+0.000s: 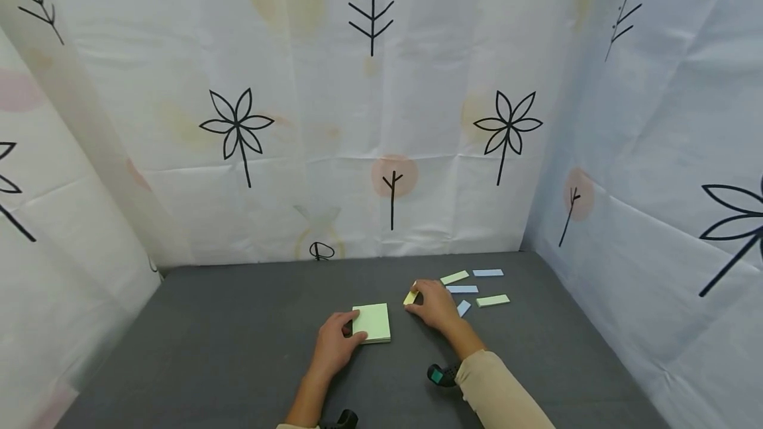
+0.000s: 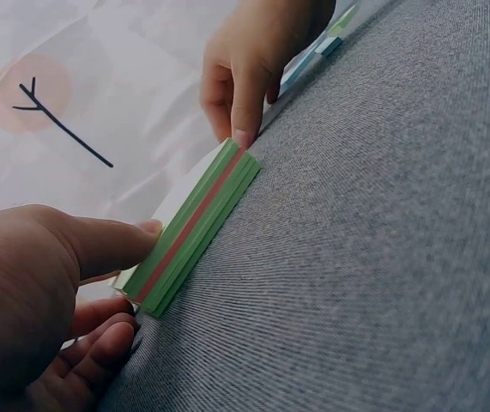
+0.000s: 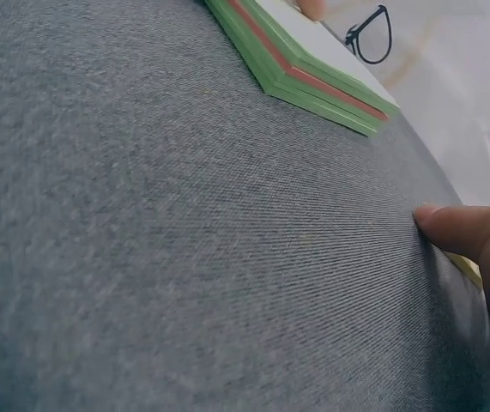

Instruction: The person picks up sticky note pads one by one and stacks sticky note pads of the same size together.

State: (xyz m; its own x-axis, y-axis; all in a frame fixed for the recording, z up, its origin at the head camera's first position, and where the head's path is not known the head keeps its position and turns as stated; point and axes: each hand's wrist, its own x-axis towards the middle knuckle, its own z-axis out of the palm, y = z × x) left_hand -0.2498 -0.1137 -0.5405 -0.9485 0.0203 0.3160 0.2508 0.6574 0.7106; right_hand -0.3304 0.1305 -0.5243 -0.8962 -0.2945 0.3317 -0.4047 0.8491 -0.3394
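A square stack of pale green sticky notes [image 1: 373, 322] lies on the grey table. Its side, in the left wrist view, shows green layers [image 2: 210, 206] with one pinkish-red band between them. My left hand [image 1: 335, 343] holds the stack at its left side, thumb at the near corner and index finger at the far one. To the right of the stack, my right hand [image 1: 438, 306] pinches a small yellow sticky-note strip [image 1: 410, 298] between thumb and fingers, close over the table. The right wrist view has the yellow strip [image 3: 467, 269] partly hidden behind the thumb.
Right of my right hand lie several small strips: a blue one [image 1: 488, 273] and a green one [image 1: 455, 277] at the back, another green one [image 1: 493, 300] nearer. White patterned cloth [image 1: 322, 85] hangs behind and along both sides of the table [image 1: 238, 349].
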